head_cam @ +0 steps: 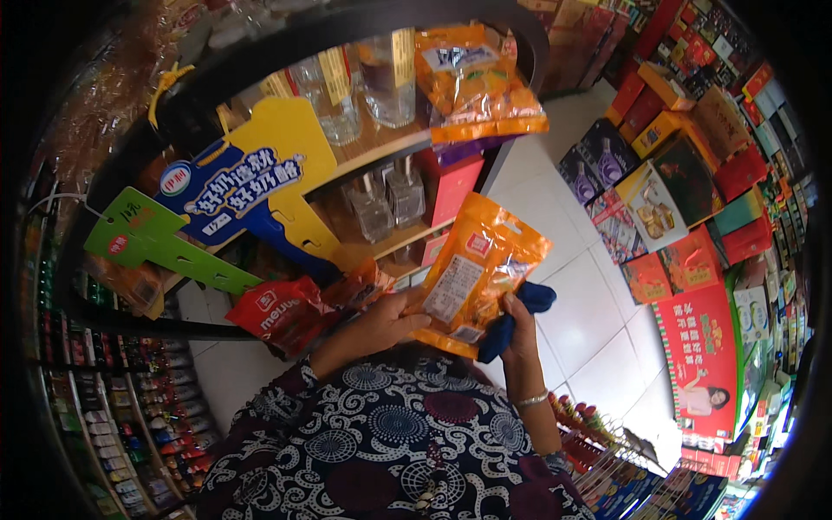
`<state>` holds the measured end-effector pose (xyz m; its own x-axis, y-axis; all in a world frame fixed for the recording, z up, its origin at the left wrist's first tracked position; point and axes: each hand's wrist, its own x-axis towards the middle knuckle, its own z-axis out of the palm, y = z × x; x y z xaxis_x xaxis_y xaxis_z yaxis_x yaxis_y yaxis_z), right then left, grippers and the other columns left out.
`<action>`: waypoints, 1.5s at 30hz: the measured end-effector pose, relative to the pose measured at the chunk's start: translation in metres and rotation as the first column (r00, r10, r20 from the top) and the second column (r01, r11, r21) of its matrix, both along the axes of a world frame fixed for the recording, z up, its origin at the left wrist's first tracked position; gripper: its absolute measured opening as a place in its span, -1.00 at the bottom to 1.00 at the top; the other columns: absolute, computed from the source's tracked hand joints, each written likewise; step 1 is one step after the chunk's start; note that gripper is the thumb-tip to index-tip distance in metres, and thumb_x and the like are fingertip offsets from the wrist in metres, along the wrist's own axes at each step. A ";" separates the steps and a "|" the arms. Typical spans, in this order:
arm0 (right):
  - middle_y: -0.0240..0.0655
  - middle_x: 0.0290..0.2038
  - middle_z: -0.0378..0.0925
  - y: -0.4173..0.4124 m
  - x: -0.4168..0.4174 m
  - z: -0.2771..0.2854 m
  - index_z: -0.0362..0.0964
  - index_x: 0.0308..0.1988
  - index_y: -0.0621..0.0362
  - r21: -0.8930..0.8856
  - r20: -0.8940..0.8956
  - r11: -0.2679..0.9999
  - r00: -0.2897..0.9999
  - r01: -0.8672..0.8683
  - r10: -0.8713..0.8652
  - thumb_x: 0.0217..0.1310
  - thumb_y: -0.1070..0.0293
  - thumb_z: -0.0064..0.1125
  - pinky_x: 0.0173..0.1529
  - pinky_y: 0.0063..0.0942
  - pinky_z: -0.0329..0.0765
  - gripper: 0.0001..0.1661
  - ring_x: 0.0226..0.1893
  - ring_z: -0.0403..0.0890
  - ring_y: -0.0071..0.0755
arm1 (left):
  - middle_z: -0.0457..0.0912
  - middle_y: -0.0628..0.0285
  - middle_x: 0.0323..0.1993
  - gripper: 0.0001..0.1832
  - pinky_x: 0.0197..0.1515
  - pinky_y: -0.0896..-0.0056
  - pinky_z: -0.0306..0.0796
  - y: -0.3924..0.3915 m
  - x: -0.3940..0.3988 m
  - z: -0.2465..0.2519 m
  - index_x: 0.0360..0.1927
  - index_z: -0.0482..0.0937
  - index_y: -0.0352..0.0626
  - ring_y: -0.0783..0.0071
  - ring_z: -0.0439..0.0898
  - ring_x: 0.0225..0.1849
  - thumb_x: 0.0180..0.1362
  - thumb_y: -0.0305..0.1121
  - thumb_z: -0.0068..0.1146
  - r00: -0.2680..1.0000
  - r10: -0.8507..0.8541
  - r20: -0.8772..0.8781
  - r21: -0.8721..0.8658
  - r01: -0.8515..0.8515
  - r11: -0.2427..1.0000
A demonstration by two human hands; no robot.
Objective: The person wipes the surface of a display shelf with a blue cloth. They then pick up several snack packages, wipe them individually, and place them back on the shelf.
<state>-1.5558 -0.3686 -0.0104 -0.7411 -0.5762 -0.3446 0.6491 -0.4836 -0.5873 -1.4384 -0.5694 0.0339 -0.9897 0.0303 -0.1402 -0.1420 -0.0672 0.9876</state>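
An orange plastic snack bag [491, 253] with a hang hole is tilted in front of my body, its white printed panel facing up. My left hand [377, 325] pinches the bag's lower left edge, thumb on top. At the lower right side my right hand [522, 328] grips the bag together with a dark blue cloth [539, 297], which sticks out on both sides of the fingers. Beyond my left hand a red plastic packet [279, 315] hangs near a smaller orange packet [363, 286]. Another orange snack bag [478, 84] hangs at the far end of the dark rack frame [533, 45].
Green [140, 227] and blue-yellow [286, 149] hanging card strips jut in from the left. Behind them, a wooden shelf [383, 146] holds glass bottles [390, 84]. Stacked gift boxes [656, 201] and a red display panel [695, 364] line the right, beyond the tiled floor [585, 325].
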 end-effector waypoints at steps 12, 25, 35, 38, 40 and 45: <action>-0.19 0.01 0.43 0.009 -0.041 0.128 0.18 0.11 0.29 0.034 -0.355 0.999 0.935 0.030 -0.015 -0.01 0.07 0.31 0.11 -0.33 0.43 -0.20 0.01 0.48 -0.25 | 0.37 0.11 0.13 -0.39 0.17 0.40 0.31 0.020 -0.016 0.095 0.33 0.01 -0.31 0.41 0.40 0.13 0.27 -0.41 -0.05 0.984 0.099 -0.149 0.088 -0.087 0.992; -0.20 0.00 0.43 -0.044 -0.111 0.183 0.17 0.16 0.32 0.098 -0.487 0.963 0.832 -0.251 0.267 0.15 0.35 0.19 0.08 -0.43 0.44 -0.37 -0.04 0.49 -0.39 | 0.44 0.04 0.00 -0.48 -0.42 0.45 0.60 0.016 -0.040 0.158 0.27 0.07 -0.32 0.37 0.59 -0.15 0.27 -0.39 -0.15 0.903 0.412 -0.122 0.328 -0.355 0.875; -0.19 -0.06 0.42 -0.066 -0.147 0.181 0.19 0.13 0.36 0.057 -0.558 0.973 0.801 -0.224 0.217 0.16 0.28 0.16 0.02 -0.48 0.48 -0.38 -0.09 0.50 -0.41 | 0.49 0.07 -0.02 -0.53 -0.09 0.44 0.51 0.016 -0.082 0.178 0.17 0.25 -0.39 0.42 0.54 -0.05 0.20 -0.42 -0.14 0.834 0.518 -0.191 0.173 -0.491 0.854; -0.19 -0.07 0.43 -0.062 -0.152 0.170 0.19 0.13 0.37 0.020 -0.600 0.984 0.785 -0.180 0.156 0.14 0.27 0.17 -0.01 -0.52 0.48 -0.36 -0.10 0.50 -0.42 | 0.51 0.08 -0.04 -0.53 -0.06 0.45 0.49 0.017 -0.092 0.185 0.17 0.26 -0.40 0.42 0.54 -0.03 0.20 -0.40 -0.14 0.797 0.591 -0.123 0.250 -0.551 0.796; -0.27 -0.18 0.49 -0.054 -0.149 0.172 0.20 0.15 0.30 0.096 -0.614 0.980 0.764 -0.177 0.198 0.12 0.20 0.20 -0.10 -0.61 0.48 -0.32 -0.18 0.50 -0.51 | 0.49 0.06 -0.03 -0.52 -0.23 0.49 0.55 0.014 -0.095 0.179 0.18 0.23 -0.39 0.39 0.57 -0.08 0.21 -0.39 -0.14 0.782 0.600 -0.166 0.258 -0.553 0.792; -0.41 -0.28 0.47 -0.031 -0.141 0.159 0.21 0.18 0.22 0.128 -0.765 0.975 0.608 -0.181 0.213 -0.02 0.11 0.36 -0.07 -0.62 0.41 -0.17 -0.26 0.46 -0.58 | 0.45 0.05 0.02 -0.50 -0.41 0.43 0.62 0.016 -0.096 0.163 0.24 0.15 -0.38 0.37 0.61 -0.12 0.23 -0.42 -0.16 0.679 0.716 -0.165 0.329 -0.646 0.689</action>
